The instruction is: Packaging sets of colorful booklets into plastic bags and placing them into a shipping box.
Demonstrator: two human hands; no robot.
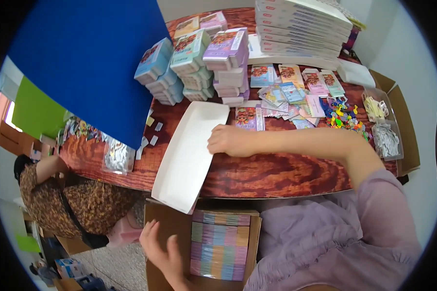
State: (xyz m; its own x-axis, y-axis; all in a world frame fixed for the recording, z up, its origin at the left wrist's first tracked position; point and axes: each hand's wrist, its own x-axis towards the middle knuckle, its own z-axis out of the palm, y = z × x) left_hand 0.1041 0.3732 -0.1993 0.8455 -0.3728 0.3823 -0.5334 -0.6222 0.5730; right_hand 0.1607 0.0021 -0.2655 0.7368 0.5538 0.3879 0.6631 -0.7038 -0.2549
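Note:
A long, shallow white cardboard tray point(187, 155) lies slantwise on the table, its near end jutting past the front edge. My right hand point(224, 140) is closed on the tray's right rim, its fingertips curled inside. Below the table edge my left hand point(162, 250) hangs with thumb and fingers apart, holding nothing, over the left part of an open brown carton point(167, 218). Inside that carton, stacked small packs point(221, 247) in pastel colours stand in rows under clear wrap. A purple-edged picture pack point(247, 119) lies beside the tray, beyond my right hand.
Stacks of pastel boxes point(189, 53) stand behind the tray, near a blue partition point(92, 58). White flat boxes point(301, 29) pile up at the back right. Sticker packs point(284, 94), colourful small trinkets point(342, 114) and clear bins point(387, 140) lie rightward. Another person point(82, 203) sits at left.

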